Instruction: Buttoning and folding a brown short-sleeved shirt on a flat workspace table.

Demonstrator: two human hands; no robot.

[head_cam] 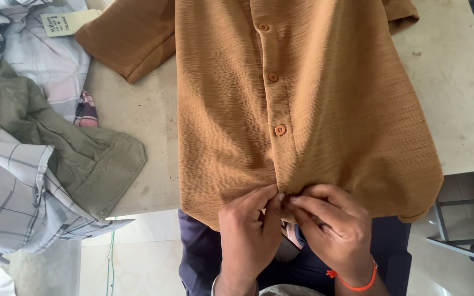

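The ribbed tan button-front shirt [303, 104] lies on the pale counter [462, 82], placket running straight away from both hands. Left hand [248, 230] and right hand [333, 227] pinch its near hem together, equally close.

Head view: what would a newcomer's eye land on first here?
The ribbed tan button-front shirt spread flat on the pale stone table fills the middle of the view. At its lower hem, the left hand and right hand pinch the placket together. A heap of checked and olive garments lies at the left edge.
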